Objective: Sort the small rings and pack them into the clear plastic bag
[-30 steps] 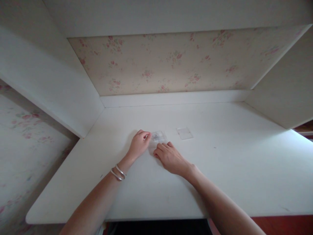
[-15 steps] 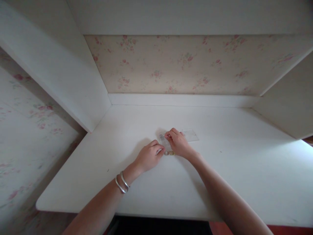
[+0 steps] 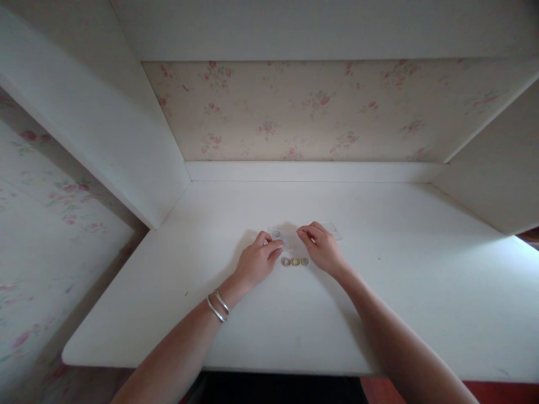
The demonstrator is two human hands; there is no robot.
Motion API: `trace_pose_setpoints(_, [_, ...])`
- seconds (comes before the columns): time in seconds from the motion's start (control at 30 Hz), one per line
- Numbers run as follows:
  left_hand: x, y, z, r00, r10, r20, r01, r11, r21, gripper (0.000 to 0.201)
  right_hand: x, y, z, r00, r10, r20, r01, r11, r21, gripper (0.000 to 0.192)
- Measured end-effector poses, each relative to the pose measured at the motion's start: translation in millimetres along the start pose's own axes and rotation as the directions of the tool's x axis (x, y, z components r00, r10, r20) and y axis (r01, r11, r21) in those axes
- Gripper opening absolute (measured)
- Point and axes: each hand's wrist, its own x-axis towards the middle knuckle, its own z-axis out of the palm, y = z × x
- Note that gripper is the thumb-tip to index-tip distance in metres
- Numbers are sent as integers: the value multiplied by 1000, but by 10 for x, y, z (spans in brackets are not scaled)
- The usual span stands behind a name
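Observation:
A small clear plastic bag [image 3: 290, 240] lies between my hands, with a dark round shape showing at its upper left. My left hand [image 3: 258, 259] has its thumb and fingers closed at the bag's left edge. At the bag's upper right, my right hand [image 3: 322, 247] pinches with thumb and forefinger. Just below the bag, three small round ring-like pieces sit in a row: a pinkish one [image 3: 286, 262], a gold one [image 3: 296, 262] and a greyish one [image 3: 305, 261]. Behind my right hand a flat clear sheet or case [image 3: 334, 230] is partly hidden.
All this rests on a white desk [image 3: 236, 331], enclosed by a white side panel [image 3: 138, 168] at left and another [image 3: 497, 174] at right. A low white ledge [image 3: 315, 171] runs along the back, under floral wallpaper [image 3: 269, 112].
My right hand has moved slightly right, and the bag now lies flatter and more spread between my hands. The greyish round piece, hidden before, now shows. My left fingers have shifted up.

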Motion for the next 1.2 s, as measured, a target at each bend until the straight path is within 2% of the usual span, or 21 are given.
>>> trace_pose_setpoints(0.2, [10, -25, 24, 1000, 17, 10, -17, 1000, 26, 25, -188, 65, -73, 996, 88, 16, -89, 996, 13, 24])
trace_pose_setpoints(0.77, [-73, 26, -52, 999, 32, 22, -33, 998, 45, 25, -203, 80, -18, 1000, 25, 8, -25, 1000, -6, 25])
trace_pose_setpoints(1.0, [-133, 159, -97, 963, 229, 144, -240, 968, 68, 28, -210, 85, -15, 1000, 19, -9, -19, 1000, -9, 25])
trace_pose_setpoints(1.2, [-130, 158, -68, 948, 265, 178, -285, 953, 103, 28, -212, 95, -3, 1000, 20, 14, -20, 999, -28, 25])
